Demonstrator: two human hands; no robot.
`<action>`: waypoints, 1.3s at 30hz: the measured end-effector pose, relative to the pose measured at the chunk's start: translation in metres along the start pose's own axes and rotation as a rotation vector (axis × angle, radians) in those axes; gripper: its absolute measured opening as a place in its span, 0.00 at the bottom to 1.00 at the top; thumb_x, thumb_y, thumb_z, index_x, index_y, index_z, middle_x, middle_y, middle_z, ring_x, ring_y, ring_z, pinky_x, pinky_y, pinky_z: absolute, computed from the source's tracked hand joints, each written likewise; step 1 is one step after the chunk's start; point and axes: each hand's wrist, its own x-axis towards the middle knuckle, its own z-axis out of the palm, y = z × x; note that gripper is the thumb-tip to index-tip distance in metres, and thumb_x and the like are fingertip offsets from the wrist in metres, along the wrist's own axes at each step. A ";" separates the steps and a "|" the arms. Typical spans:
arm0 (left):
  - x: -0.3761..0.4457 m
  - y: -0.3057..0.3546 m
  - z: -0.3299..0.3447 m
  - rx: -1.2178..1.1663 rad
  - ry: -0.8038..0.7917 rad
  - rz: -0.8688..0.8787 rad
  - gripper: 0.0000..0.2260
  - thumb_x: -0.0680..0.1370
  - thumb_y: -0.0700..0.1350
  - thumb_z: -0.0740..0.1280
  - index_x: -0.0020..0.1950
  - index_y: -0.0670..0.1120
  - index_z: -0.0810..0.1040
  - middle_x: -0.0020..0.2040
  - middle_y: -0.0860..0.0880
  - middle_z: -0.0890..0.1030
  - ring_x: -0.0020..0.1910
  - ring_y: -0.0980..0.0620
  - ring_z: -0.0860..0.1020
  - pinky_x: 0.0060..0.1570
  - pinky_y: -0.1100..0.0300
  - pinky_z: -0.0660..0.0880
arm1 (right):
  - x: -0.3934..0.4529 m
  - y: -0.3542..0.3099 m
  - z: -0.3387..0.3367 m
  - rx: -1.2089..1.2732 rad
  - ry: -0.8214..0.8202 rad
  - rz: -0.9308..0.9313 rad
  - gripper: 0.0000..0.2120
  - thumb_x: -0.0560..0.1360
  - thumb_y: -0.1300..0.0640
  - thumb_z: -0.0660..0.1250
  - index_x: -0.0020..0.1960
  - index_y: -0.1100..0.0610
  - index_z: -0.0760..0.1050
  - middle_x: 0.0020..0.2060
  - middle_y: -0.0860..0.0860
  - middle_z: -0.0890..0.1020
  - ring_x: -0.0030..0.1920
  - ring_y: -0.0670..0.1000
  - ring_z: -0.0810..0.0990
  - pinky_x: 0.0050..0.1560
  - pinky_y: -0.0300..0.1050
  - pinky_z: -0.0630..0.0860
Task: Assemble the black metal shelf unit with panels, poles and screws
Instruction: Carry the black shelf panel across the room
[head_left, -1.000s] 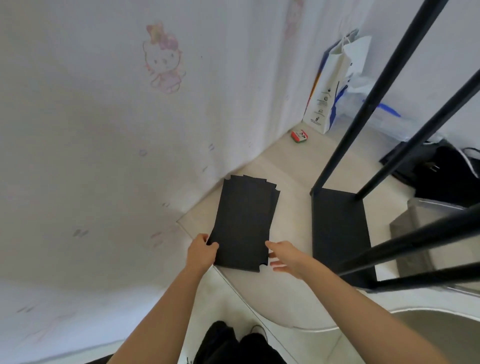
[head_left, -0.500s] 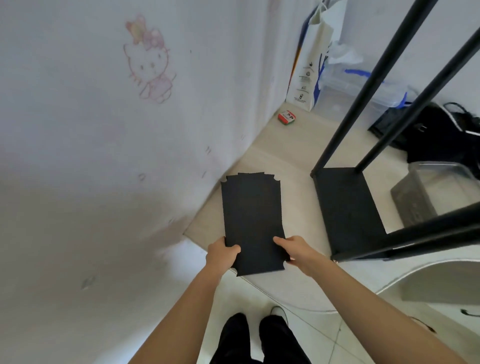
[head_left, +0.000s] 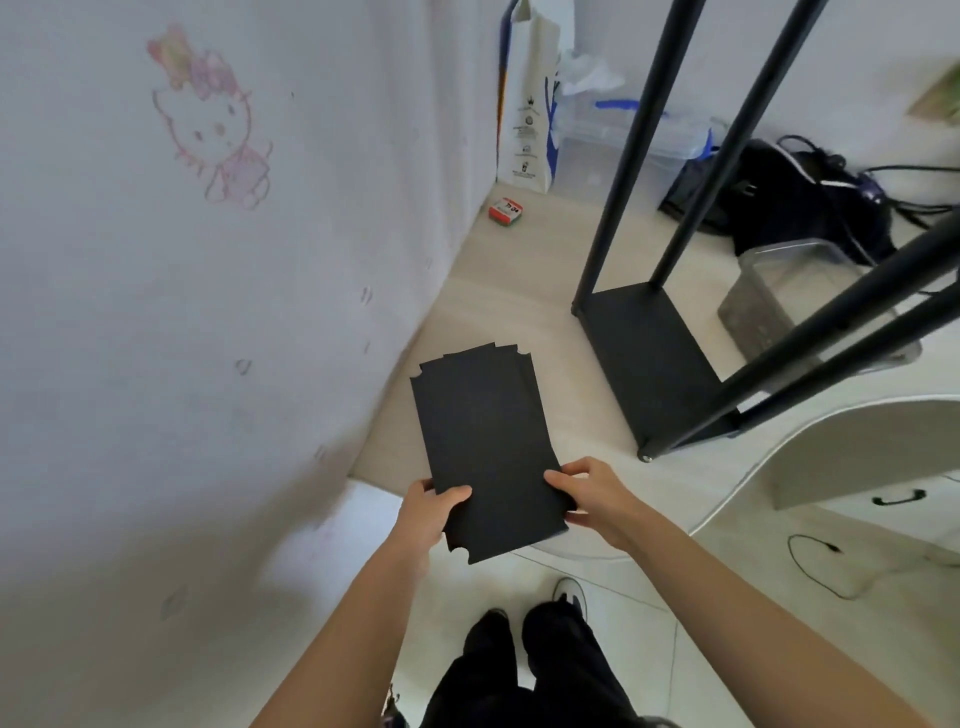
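A flat black shelf panel (head_left: 493, 467) with notched corners is held at its near end by both hands. My left hand (head_left: 428, 512) grips its left edge, thumb on top. My right hand (head_left: 592, 493) grips the right edge. Its far end lies over more black panels (head_left: 467, 364) stacked on the light floor mat (head_left: 524, 291) by the wall. To the right stands the part-built shelf: a black base panel (head_left: 649, 358) with black poles (head_left: 631, 150) rising from its corners.
The white wall with a cartoon drawing (head_left: 213, 124) runs along the left. A paper bag (head_left: 527, 98), clear plastic boxes (head_left: 779, 296), a small red box (head_left: 505, 211) and a black bag with cables (head_left: 795, 197) lie behind. A white curved board (head_left: 852, 447) is at the right; my feet below.
Both hands closed on the top panel's near end and drew it toward me, off the stack. The view shifted down and back, showing my legs.
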 end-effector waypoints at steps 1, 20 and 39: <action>-0.003 0.000 -0.001 -0.073 -0.023 -0.011 0.20 0.77 0.41 0.73 0.66 0.43 0.69 0.59 0.45 0.80 0.52 0.49 0.80 0.49 0.53 0.78 | -0.005 0.004 0.001 0.032 0.007 0.001 0.10 0.78 0.57 0.69 0.55 0.58 0.70 0.51 0.56 0.80 0.49 0.52 0.80 0.40 0.44 0.77; -0.063 -0.058 -0.012 0.073 -0.345 0.089 0.27 0.73 0.39 0.77 0.69 0.49 0.71 0.59 0.48 0.81 0.53 0.47 0.83 0.43 0.55 0.83 | -0.099 0.118 -0.019 0.165 -0.010 -0.152 0.28 0.73 0.55 0.75 0.67 0.43 0.65 0.54 0.56 0.79 0.51 0.51 0.83 0.42 0.40 0.81; -0.149 -0.135 0.157 0.655 -0.617 0.357 0.46 0.72 0.41 0.78 0.79 0.62 0.53 0.59 0.59 0.73 0.45 0.63 0.83 0.35 0.68 0.78 | -0.200 0.288 -0.147 0.406 0.366 -0.198 0.26 0.75 0.62 0.73 0.66 0.47 0.66 0.59 0.48 0.73 0.38 0.44 0.84 0.37 0.41 0.80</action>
